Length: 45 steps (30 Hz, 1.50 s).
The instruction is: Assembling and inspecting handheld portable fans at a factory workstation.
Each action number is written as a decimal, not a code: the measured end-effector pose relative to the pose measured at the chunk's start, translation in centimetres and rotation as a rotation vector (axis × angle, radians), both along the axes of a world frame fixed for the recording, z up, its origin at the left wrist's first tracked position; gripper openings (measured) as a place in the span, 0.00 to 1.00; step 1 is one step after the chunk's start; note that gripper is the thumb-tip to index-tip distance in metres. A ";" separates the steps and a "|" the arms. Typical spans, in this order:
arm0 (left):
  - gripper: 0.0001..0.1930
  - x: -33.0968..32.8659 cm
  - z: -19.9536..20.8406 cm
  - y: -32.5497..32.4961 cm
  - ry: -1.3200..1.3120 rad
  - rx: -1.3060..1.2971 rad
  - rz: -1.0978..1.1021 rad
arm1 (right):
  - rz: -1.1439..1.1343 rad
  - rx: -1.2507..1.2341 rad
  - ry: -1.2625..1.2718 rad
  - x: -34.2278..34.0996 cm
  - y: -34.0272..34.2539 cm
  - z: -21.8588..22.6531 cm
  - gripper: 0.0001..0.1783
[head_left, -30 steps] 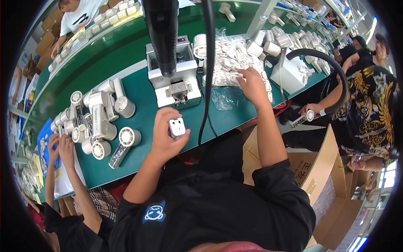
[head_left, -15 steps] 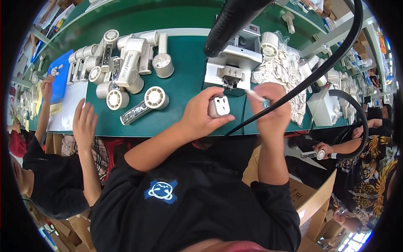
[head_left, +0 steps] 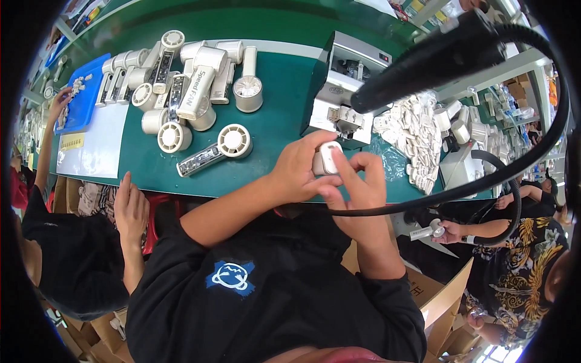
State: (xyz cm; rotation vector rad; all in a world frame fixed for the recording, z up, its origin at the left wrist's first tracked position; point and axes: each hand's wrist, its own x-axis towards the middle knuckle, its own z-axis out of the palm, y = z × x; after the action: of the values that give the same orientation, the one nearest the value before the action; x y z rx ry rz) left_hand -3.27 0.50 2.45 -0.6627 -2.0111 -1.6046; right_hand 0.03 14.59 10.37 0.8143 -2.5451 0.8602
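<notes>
In front of my chest, my left hand [head_left: 298, 166] wraps round a small white rounded-square part [head_left: 319, 164]. A smooth white cover [head_left: 330, 152] now lies over its upper end. My right hand [head_left: 362, 186] meets it from the right, index finger pressing on the cover and thumb close to the lower side. The rest of the part is hidden inside my left hand. Just beyond my hands stands a silver bench machine [head_left: 319, 103]. To the left lies a handheld fan [head_left: 235, 140] with its handle's inner circuitry exposed.
Several white fans [head_left: 196, 91] are heaped on the green table [head_left: 281, 91]. White small parts [head_left: 414, 136] are piled right of the machine. A black tube [head_left: 430, 60] and its cable cross above the right side. A co-worker's hand [head_left: 59, 103] is at a blue tray [head_left: 97, 91].
My right hand has brought the white cover from the right onto the part, hiding its slotted end. The view has shifted. The left co-worker's nearer hand has lowered.
</notes>
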 end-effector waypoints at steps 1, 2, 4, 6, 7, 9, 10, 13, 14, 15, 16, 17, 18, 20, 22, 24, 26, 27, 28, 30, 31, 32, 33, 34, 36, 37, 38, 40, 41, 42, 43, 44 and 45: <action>0.33 -0.3 -0.1 -0.4 0.003 -0.016 -0.094 | -0.016 -0.050 0.003 0.1 0.3 -0.4 0.25; 0.33 -0.4 -0.1 -0.7 0.006 -0.033 -0.187 | -0.031 -0.101 0.006 0.2 0.6 -0.9 0.24; 0.33 -0.2 0.3 -0.7 -0.015 -0.014 -0.187 | 0.025 -0.064 0.046 -0.1 0.5 -0.8 0.28; 0.31 -0.4 0.7 -0.7 0.063 -0.083 -0.091 | 0.053 -0.037 0.031 -0.1 -0.2 0.2 0.27; 0.31 -0.5 0.5 -0.7 0.060 -0.082 -0.097 | 0.058 -0.015 0.022 -0.2 -0.4 0.3 0.27; 0.30 -0.3 -0.1 -0.7 -0.018 -0.056 -0.114 | 0.064 -0.018 0.004 -0.1 -0.4 0.4 0.27; 0.30 -0.4 -0.1 -0.8 -0.018 -0.059 -0.112 | 0.076 -0.022 -0.011 -0.1 -0.3 0.4 0.26; 0.30 -0.7 0.0 -1.2 0.010 -0.055 -0.204 | 0.056 -0.063 0.006 -0.8 0.2 0.5 0.21; 0.29 -0.7 0.0 -1.3 0.008 -0.023 -0.212 | 0.100 -0.121 -0.004 -1.1 0.6 0.2 0.21; 0.29 -0.7 0.0 -1.4 0.006 0.008 -0.220 | 0.101 -0.121 0.000 -1.4 0.9 -0.4 0.21; 0.29 -0.7 0.1 -1.5 0.010 0.008 -0.220 | 0.147 -0.124 0.005 -1.6 1.2 -1.0 0.22; 0.29 -0.8 0.3 -1.6 -0.005 0.025 -0.230 | 0.193 -0.128 0.009 -1.7 1.3 -1.3 0.23; 0.28 -0.7 0.5 -1.6 -0.025 0.045 -0.245 | 0.200 -0.067 0.043 -1.4 0.9 -0.7 0.25; 0.28 -0.2 0.0 -1.2 0.010 0.006 -0.208 | 0.200 -0.090 -0.046 -0.2 0.4 0.0 0.26; 0.28 -0.2 -0.2 -1.4 0.053 -0.036 -0.164 | 0.224 -0.102 -0.098 0.1 0.5 -0.2 0.25; 0.28 -0.3 0.1 -2.0 0.039 -0.061 -0.228 | 0.201 -0.199 -0.072 0.0 0.6 -0.6 0.24; 0.27 0.1 0.2 -1.8 0.019 0.000 -0.232 | 0.197 -0.221 -0.056 -0.4 0.7 -0.8 0.22; 0.26 0.2 0.2 -1.8 -0.006 0.060 -0.236 | 0.210 -0.188 -0.040 -0.6 1.0 -0.9 0.20; 0.26 0.2 0.1 -1.9 0.000 0.060 -0.236 | 0.223 -0.155 -0.023 -0.8 1.2 -1.0 0.18; 0.25 0.1 -0.1 -2.0 0.062 0.002 -0.235 | 0.188 -0.157 0.101 -1.7 1.4 0.3 0.12; 0.25 0.4 -0.1 -1.9 0.060 0.002 -0.244 | 0.136 -0.211 0.285 -2.5 1.7 1.3 0.15; 0.25 0.8 -0.2 -1.7 -0.037 0.046 -0.265 | 0.082 -0.541 0.258 -3.8 1.5 1.7 0.21; 0.25 0.9 -0.3 -1.6 -0.131 0.081 -0.281 | 0.120 -0.658 0.286 -6.3 1.5 2.4 0.25; 0.24 0.8 -0.5 -1.4 -0.125 0.101 -0.282 | 0.142 -0.897 0.198 -7.5 -0.8 4.8 0.25; 0.25 0.6 -1.0 -1.6 -0.098 0.111 -0.272 | 0.273 -0.956 -0.003 -9.1 -3.6 7.3 0.25; 0.25 0.5 -1.1 -1.4 -0.066 0.123 -0.267 | 0.311 -0.937 -0.283 -8.8 -4.2 8.2 0.27; 0.26 0.6 -1.6 -0.9 -0.146 0.228 -0.341 | 0.990 -0.924 0.232 -14.6 -4.2 5.5 0.19; 0.27 0.4 -2.3 -1.9 -0.122 0.215 -0.332 | 0.414 -0.939 -0.244 -11.5 -3.8 5.1 0.26; 0.27 0.4 -2.5 -2.2 -0.096 0.205 -0.339 | 0.287 -0.997 -0.190 -9.4 -3.8 5.8 0.23; 0.27 0.4 -2.7 -2.3 -0.098 0.214 -0.335 | 0.318 -1.061 -0.191 -9.1 -2.5 5.3 0.21; 0.27 0.2 -2.7 -2.3 -0.067 0.243 -0.346 | 0.270 -1.100 -0.174 -8.7 -1.6 4.6 0.20; 0.27 0.1 -2.6 -2.2 -0.035 0.270 -0.357 | 0.229 -1.100 -0.154 -8.6 -0.8 3.7 0.20; 0.27 0.1 -2.6 -2.2 -0.039 0.274 -0.356 | 0.182 -1.103 -0.131 -8.6 -0.5 3.0 0.19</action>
State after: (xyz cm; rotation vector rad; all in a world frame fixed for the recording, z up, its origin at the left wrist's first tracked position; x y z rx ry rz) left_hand -3.20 -1.67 -0.18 -0.9244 -1.7200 -2.0648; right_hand -8.56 14.07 13.36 0.5935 -1.6240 2.1006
